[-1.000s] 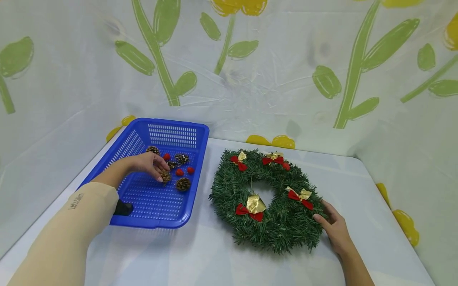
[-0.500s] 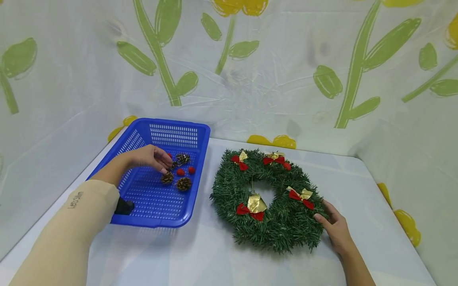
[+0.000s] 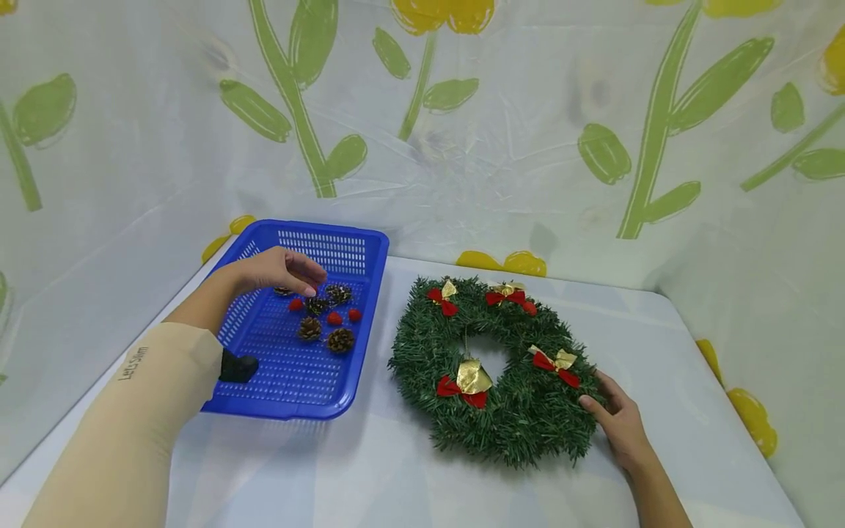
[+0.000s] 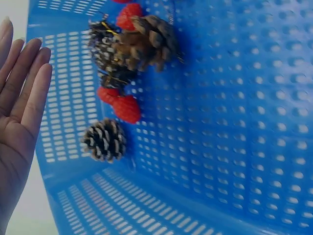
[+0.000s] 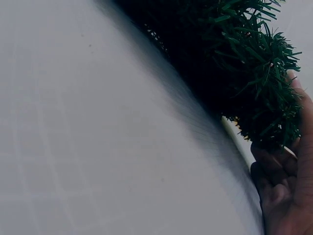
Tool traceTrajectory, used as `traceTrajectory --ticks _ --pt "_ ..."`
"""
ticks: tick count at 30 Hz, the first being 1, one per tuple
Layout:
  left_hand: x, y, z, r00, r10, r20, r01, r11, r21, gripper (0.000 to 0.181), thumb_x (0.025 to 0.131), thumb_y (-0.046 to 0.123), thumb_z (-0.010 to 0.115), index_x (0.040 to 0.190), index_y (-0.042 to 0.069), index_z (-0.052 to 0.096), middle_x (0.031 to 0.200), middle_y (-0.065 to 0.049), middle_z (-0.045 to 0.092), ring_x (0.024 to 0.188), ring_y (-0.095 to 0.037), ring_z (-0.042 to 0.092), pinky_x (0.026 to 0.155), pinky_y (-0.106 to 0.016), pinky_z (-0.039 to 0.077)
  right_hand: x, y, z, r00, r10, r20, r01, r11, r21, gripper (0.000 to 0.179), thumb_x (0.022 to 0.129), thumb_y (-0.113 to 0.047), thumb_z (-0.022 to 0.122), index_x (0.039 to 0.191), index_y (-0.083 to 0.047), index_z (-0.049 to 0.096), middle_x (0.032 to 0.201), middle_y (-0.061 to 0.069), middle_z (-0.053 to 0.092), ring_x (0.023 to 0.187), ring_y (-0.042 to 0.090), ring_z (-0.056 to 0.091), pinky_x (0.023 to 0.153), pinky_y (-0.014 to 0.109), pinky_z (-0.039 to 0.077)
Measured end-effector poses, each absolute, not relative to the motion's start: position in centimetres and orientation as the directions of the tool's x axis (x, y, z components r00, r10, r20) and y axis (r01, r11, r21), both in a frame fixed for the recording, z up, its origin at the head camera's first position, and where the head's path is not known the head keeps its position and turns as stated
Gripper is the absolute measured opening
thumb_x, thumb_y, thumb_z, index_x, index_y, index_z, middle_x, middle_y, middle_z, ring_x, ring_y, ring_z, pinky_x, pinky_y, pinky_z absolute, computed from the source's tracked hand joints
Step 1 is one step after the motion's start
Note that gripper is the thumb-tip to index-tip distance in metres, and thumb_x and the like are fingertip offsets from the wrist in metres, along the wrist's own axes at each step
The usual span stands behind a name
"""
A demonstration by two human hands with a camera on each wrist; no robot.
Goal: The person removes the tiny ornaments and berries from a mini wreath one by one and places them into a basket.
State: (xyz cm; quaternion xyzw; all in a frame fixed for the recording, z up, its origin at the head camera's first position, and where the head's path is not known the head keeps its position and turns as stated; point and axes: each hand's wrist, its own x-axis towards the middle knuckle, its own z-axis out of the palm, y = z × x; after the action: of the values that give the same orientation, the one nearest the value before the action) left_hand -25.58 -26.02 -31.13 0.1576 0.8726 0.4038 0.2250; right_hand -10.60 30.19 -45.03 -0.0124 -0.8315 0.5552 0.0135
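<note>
My left hand (image 3: 284, 270) hovers over the blue plastic basket (image 3: 290, 378) with its fingers extended, and the left wrist view shows nothing in the palm. Below it in the basket lie several pine cones (image 3: 340, 339) and red berry-like balls (image 3: 334, 318). One pine cone (image 4: 104, 140) rests near the basket wall in the left wrist view. At the right, my right hand (image 3: 619, 424) grips the outer edge of a green wreath (image 3: 515, 433), thumb above and fingers underneath. Red-and-gold bows (image 3: 554, 365) decorate the wreath, and a red ball (image 3: 529, 308) sits beside its top bow.
Both the basket and the wreath are on a white table (image 3: 370, 469). A white curtain (image 3: 515, 176) with green leaves and yellow flowers hangs behind and at both sides. A black device (image 3: 238, 368) shows beside my left forearm.
My left hand has risen off the pine cone it was touching and moved up toward the basket's far end. That pine cone stays in the basket. My right hand and the wreath keep their places.
</note>
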Motion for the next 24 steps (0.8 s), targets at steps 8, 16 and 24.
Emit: traceTrajectory --ticks 8,16,24 --pt "-25.9 -25.2 -30.4 -0.854 0.471 -0.221 0.107 0.574 0.812 0.064 0.082 0.024 0.074 0.135 0.001 0.049 0.135 -0.02 0.053 0.127 -0.037 0.047 0.105 -0.05 0.037 -10.6 30.1 -45.0 -0.999 0.036 0.017 -0.002 0.384 -0.923 0.064 0.097 -0.01 0.052 0.146 0.011 0.017 0.146 0.04 0.017 0.134 0.052 0.017 0.077 -0.002 0.029" --pt "-26.6 -23.2 -28.5 -0.85 0.493 -0.186 0.125 0.532 0.837 0.065 0.086 0.019 0.071 0.141 0.0 0.041 0.141 -0.02 0.046 0.131 -0.035 0.042 0.107 -0.049 0.035 -10.5 30.2 -45.0 -0.999 0.033 0.011 0.002 0.376 -0.927 0.065 0.097 -0.011 0.052 0.146 0.01 0.016 0.147 0.039 0.015 0.133 0.054 0.015 0.078 -0.001 0.028" --pt "-27.7 -20.0 -26.2 -0.842 0.522 -0.135 0.154 0.473 0.868 0.065 0.086 0.014 0.07 0.143 0.007 0.04 0.142 -0.018 0.045 0.132 -0.032 0.041 0.108 -0.049 0.034 -10.6 30.1 -45.1 -0.999 0.034 0.005 0.009 0.385 -0.923 0.065 0.097 -0.012 0.053 0.147 0.008 0.017 0.148 0.038 0.016 0.134 0.052 0.017 0.078 -0.001 0.028"
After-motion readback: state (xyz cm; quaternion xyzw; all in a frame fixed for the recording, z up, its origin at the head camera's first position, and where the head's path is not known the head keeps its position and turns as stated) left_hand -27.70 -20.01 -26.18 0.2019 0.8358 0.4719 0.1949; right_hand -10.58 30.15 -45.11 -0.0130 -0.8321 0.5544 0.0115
